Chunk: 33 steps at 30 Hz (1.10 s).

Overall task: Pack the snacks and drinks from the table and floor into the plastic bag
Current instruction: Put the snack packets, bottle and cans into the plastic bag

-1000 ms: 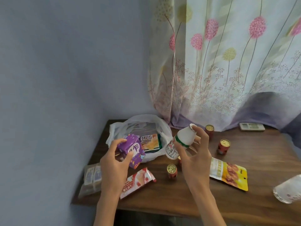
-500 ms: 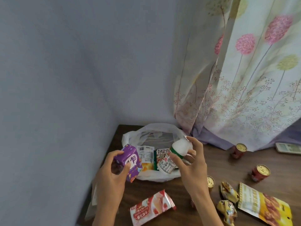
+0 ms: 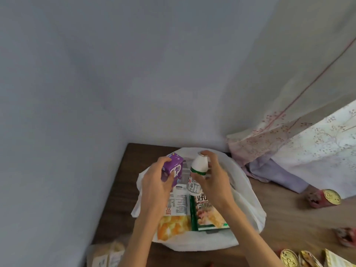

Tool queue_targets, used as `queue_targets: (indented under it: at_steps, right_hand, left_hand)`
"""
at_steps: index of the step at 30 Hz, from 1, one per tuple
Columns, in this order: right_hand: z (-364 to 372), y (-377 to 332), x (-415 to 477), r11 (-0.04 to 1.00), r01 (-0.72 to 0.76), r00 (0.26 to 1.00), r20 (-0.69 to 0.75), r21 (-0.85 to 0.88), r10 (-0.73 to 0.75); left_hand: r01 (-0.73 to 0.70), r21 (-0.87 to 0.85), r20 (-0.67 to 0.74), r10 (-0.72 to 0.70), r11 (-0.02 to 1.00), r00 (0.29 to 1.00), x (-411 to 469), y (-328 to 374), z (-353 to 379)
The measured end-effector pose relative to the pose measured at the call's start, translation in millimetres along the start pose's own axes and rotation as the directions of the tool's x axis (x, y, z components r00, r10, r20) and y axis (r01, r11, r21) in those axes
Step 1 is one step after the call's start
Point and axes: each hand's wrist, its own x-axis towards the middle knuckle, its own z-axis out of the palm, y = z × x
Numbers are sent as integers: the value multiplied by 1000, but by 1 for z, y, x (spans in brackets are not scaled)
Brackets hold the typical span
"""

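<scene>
White plastic bag [image 3: 243, 191] is lying open at the corner of a wooden table [image 3: 289, 218], and a person is holding both hands just above its mouth. Their left hand [image 3: 156, 183] is gripping a purple drink carton [image 3: 175, 169]. Their right hand [image 3: 214, 181] is curling its fingers round a small white bottle [image 3: 199, 164], held upright. Two flat snack packets, an orange packet [image 3: 173, 223] and a green-edged packet [image 3: 210, 214], are already sitting inside the bag. Packing looks partly done: red cans [image 3: 325, 197] are lying on the table to the right, a gold-topped can [image 3: 289, 258] is waiting near the front edge, and a pale packet [image 3: 107, 255] is sitting at the front left. The floor is out of sight.
</scene>
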Motion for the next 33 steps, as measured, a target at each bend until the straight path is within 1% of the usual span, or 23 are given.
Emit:
queue_targets:
  at_steps: [2, 6, 10, 13, 17, 21, 24, 28, 31, 33]
  right_hand:
    - [20, 10, 25, 999, 10, 1000, -5, -35, -10]
    - [59, 29, 60, 994, 64, 998, -6, -87, -64]
    - [83, 49, 77, 986, 124, 992, 20, -109, -123]
    - [92, 62, 83, 982, 158, 987, 38, -101, -155]
    - [97, 72, 91, 975, 192, 981, 27, -110, -190]
    - [100, 76, 91, 977, 189, 982, 36, -97, -186]
    - [102, 83, 88, 973, 193, 981, 42, -130, -189]
    - [102, 82, 84, 951, 219, 975, 32, -220, -218]
    - [99, 80, 74, 926, 256, 966, 50, -276, -252]
    - [94, 77, 65, 916, 239, 971, 73, -322, -228]
  left_hand:
    - [4, 3, 23, -4, 1000, 1000, 18, -19, 12]
    - [22, -45, 67, -19, 999, 998, 42, -59, 30]
    - [47, -95, 93, -39, 994, 995, 60, -91, 38]
    - [70, -152, 142, -48, 986, 989, 69, -108, 40]
    - [26, -226, 190, 18, 974, 982, 76, -121, 44]
    - [-44, -254, 170, 89, 966, 981, 81, -130, 49]
    - [-75, -272, 152, 120, 959, 981, 82, -136, 51]
    - [-136, -207, 136, 166, 969, 977, 82, -145, 50]
    - [-158, -102, 138, 172, 982, 975, 77, -145, 52]
    - [-161, -24, 141, 163, 987, 977, 73, -143, 53]
